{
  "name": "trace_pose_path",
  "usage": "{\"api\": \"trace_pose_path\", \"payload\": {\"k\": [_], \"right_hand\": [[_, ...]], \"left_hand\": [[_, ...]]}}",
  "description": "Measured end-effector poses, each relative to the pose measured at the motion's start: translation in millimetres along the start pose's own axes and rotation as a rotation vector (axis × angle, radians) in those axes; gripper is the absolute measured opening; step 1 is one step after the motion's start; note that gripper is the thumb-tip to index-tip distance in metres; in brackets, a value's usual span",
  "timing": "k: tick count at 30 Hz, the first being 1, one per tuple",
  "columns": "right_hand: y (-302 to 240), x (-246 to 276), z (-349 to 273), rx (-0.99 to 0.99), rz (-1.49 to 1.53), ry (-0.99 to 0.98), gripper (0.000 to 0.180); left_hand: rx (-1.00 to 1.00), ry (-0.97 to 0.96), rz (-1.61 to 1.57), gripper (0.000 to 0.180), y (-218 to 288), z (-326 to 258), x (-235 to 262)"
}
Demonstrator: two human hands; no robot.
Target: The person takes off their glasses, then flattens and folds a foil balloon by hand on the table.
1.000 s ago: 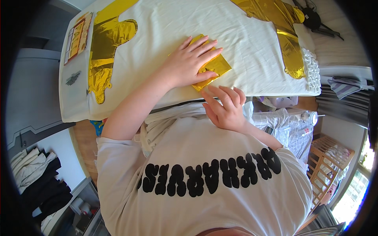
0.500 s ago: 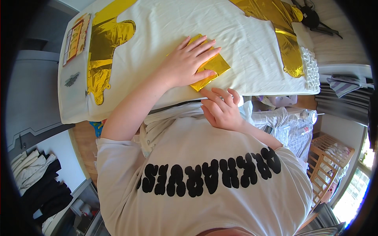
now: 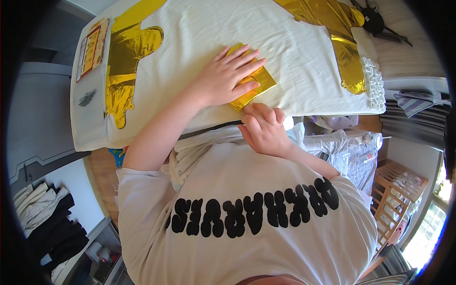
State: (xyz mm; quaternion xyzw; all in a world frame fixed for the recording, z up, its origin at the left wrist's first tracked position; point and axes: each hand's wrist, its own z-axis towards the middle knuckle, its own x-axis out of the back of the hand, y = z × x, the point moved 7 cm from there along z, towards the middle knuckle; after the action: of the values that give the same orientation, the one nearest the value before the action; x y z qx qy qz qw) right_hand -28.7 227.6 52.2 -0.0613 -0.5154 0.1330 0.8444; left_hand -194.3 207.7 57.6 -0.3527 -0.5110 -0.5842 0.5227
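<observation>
A folded packet of gold foil (image 3: 262, 80), like a flattened foil balloon, lies near the front edge of the white-covered table (image 3: 190, 28). My left hand (image 3: 223, 80) rests flat on it, palm down, with its fingers stretched out and a little apart. At the packet's near corner, the index finger of my right hand (image 3: 265, 128) touches the foil. The other fingers of that hand are curled in; whether they pinch anything is hidden. One flat gold foil balloon (image 3: 126, 57) is spread along the left side, and another gold foil balloon (image 3: 349, 54) along the right.
Left on the table are a printed picture card (image 3: 91, 50) and a small grey bundle (image 3: 87, 98). White looped pieces (image 3: 375, 85) sit at the right edge, below a black device with legs (image 3: 374, 21). Plastic-wrapped goods (image 3: 349, 152) and a wooden crib (image 3: 394, 185) stand right of me.
My right hand has shifted slightly left, its fingers curling in more and its index finger reaching the foil's near corner. The left hand stays pressed on the packet, almost unmoved.
</observation>
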Motion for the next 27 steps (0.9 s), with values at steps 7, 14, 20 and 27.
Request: {"api": "trace_pose_path", "payload": {"k": [7,14,20,27], "right_hand": [[0,13,13,0.050,0.093,0.055,0.039],[-1,9,9,0.069,0.036,0.021,0.046],[-4,4,11,0.079,0.029,-0.052,0.047],[0,3,9,0.100,0.003,-0.010,0.049]], "left_hand": [[0.012,-0.026,-0.011,0.061,0,1,1],[0.013,-0.028,-0.002,0.060,0,1,-1],[0.019,-0.026,-0.019,0.060,0,1,1],[0.030,-0.030,-0.025,0.059,0,1,0]]}}
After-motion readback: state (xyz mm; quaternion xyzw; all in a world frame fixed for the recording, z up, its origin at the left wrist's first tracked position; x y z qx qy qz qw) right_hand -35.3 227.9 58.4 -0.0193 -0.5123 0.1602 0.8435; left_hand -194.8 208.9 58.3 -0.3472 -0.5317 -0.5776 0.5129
